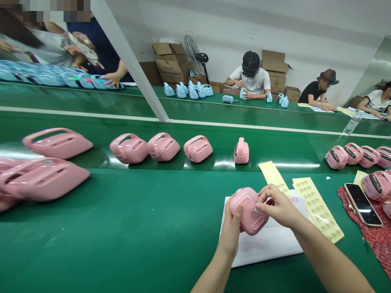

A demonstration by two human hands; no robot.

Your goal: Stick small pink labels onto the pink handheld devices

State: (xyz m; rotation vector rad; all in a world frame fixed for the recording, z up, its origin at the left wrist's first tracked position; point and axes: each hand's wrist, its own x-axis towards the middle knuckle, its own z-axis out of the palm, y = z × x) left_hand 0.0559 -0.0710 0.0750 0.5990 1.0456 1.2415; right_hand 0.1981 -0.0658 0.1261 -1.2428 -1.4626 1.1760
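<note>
My left hand is wrapped around a pink plastic device with a carrying handle, holding it tilted above a white pad. The device's rounded face with its speaker holes is turned up. At the right side of that face, my right hand is closed in a pinch. A small white sticker shows at its fingertips, against the pink surface. Beside the pad lie two yellow sticker sheets, one nearer the back and one to the right.
Several pink devices line the raised green belt; more stand at left and right. A phone lies on red bubble wrap. A slanted post rises at left. Across, several people work with blue devices.
</note>
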